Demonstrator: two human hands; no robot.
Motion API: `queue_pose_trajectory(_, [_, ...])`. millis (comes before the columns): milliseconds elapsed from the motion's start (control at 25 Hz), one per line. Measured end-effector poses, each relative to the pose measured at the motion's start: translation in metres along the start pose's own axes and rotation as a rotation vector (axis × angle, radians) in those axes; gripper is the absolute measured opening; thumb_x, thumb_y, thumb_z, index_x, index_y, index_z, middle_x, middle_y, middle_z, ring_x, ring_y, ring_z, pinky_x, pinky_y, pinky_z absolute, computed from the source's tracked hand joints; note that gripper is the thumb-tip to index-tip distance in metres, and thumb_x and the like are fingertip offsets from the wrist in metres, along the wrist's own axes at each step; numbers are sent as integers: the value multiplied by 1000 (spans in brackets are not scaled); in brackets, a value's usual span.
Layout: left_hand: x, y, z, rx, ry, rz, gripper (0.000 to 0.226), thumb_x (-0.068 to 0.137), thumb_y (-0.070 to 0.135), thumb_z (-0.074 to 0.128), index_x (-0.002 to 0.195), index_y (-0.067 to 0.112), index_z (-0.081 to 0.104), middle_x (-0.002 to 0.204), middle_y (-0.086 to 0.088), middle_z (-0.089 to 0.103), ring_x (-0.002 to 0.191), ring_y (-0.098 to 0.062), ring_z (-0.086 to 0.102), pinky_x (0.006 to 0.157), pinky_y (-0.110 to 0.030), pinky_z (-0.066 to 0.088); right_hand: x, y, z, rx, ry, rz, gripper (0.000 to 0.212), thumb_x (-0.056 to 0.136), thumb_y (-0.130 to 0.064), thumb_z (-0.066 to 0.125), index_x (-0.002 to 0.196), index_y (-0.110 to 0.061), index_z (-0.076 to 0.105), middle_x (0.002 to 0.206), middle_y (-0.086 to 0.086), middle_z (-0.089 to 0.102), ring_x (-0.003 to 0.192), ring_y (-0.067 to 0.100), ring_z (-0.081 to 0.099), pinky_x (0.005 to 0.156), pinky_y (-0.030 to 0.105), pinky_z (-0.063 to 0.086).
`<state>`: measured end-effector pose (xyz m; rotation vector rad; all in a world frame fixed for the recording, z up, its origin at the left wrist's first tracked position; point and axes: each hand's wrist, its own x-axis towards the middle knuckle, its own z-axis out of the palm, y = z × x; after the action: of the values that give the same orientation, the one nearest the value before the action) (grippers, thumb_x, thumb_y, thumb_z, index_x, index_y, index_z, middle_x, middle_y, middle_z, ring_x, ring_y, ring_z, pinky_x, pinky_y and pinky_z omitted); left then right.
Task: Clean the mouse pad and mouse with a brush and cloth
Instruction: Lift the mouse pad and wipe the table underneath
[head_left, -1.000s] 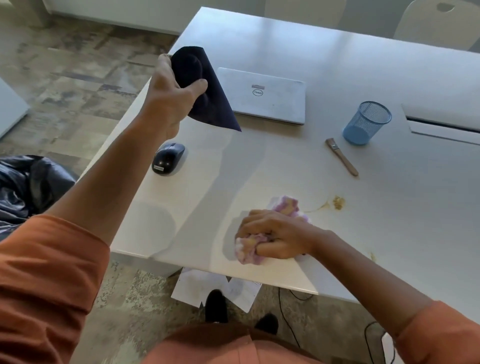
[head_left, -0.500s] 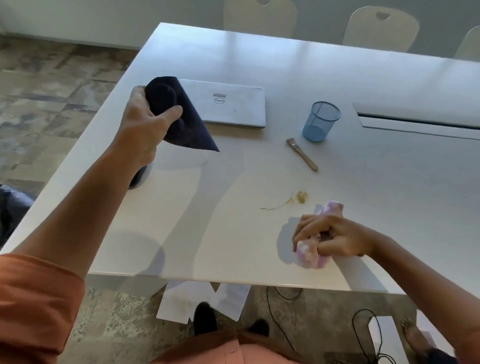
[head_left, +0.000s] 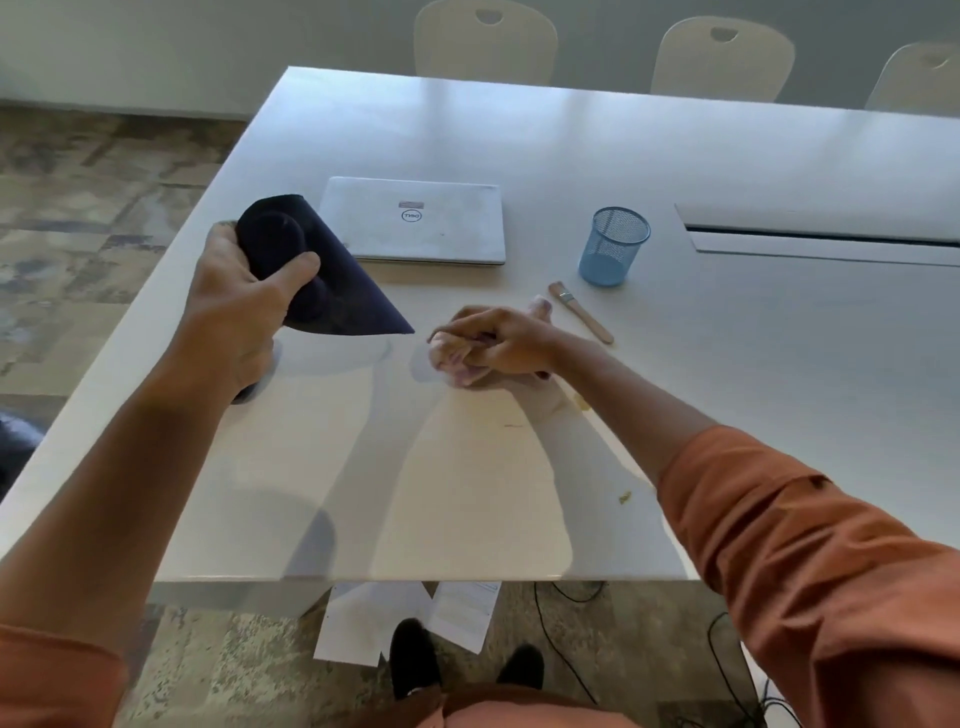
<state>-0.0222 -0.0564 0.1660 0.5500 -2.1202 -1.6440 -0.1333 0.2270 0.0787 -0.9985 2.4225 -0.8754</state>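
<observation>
Left hand grips the folded mouse pad up off the tabletop near its left edge, while the right hand has its fingers bunched around the cloth mid-table. I'd keep the pad raised and wipe in overlapping passes toward the near edge.

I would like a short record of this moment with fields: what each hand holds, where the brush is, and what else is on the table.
left hand: left hand grips the dark mouse pad, lifted off the table
right hand: right hand presses the bunched pink cloth on the table
brush: brush lies flat, untouched, beside the right hand
mouse: mostly hidden under the left wrist
other items: closed laptop; blue mesh cup
dirt: small crumbs near the right forearm
</observation>
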Motion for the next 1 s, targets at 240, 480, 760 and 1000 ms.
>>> queue_pose_trajectory(240, [-2,-12,5,-105,-57,-26,43,93,15,77,125,17,50,120,-4,68,112,-13,71,79,-23,60,-39,16,-4,-58,-171,-100,48,97,1,67,138,-21,70,136,-9,64,131,13,60,118,43,44])
queue_pose_trajectory(480, [-6,-16,21,-155,-153,-61,46,87,18,80,123,20,52,129,-14,67,115,-22,71,95,-50,61,-130,58,-36,68,-247,-23,50,90,8,73,133,-18,74,137,-2,67,131,24,61,112,49,49])
queue_pose_trajectory(760, [-12,-17,30,-157,-160,-84,44,92,14,78,127,16,51,130,-16,66,117,-24,70,96,-51,60,-158,55,-65,133,-177,106,60,81,33,59,126,-4,75,129,10,72,98,1,73,76,20,58])
queue_pose_trajectory(1000, [-5,-1,29,-136,-117,-15,43,93,18,79,127,17,52,125,-6,68,110,-12,72,86,-33,63,-46,7,-15,-20,-93,-142,40,101,-7,67,139,-18,70,137,-2,68,125,3,62,113,32,48])
